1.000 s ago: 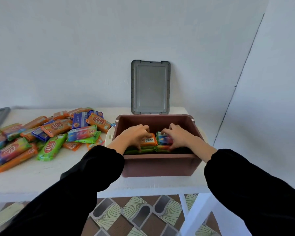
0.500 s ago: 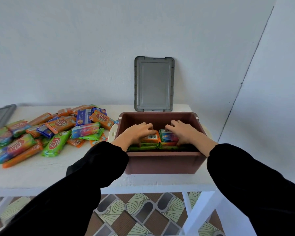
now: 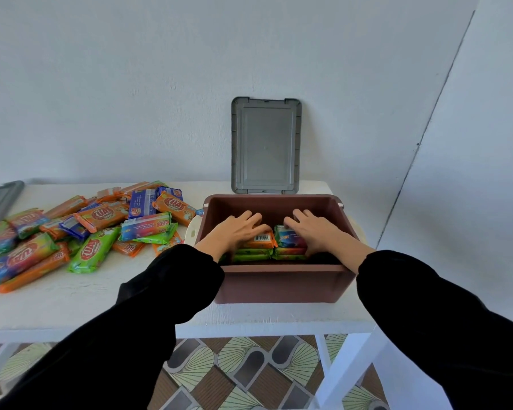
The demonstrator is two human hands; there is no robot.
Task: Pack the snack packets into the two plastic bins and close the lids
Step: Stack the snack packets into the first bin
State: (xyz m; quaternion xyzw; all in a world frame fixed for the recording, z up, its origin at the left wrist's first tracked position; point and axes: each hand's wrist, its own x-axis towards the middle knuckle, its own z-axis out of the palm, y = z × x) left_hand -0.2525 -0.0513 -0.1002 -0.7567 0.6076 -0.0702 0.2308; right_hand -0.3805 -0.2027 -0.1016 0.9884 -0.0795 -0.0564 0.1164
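A brown plastic bin (image 3: 279, 287) stands open on the white table (image 3: 71, 303), its grey lid (image 3: 266, 146) leaning upright against the wall behind it. Inside lie two stacks of snack packets (image 3: 262, 247). My left hand (image 3: 237, 230) rests flat on the left stack, fingers spread over an orange packet. On the right stack, my right hand (image 3: 311, 229) presses down in the same way. A loose heap of orange, green and blue packets (image 3: 95, 229) covers the table to the left of the bin.
A grey object (image 3: 0, 196), perhaps a second lid, pokes in at the far left table edge. The wall runs close behind the bin and a corner wall stands to the right. Patterned floor tiles (image 3: 243, 368) show under the table.
Both hands have stayed on the packets in the bin, their fingers now flatter and more spread. The view has shifted slightly.
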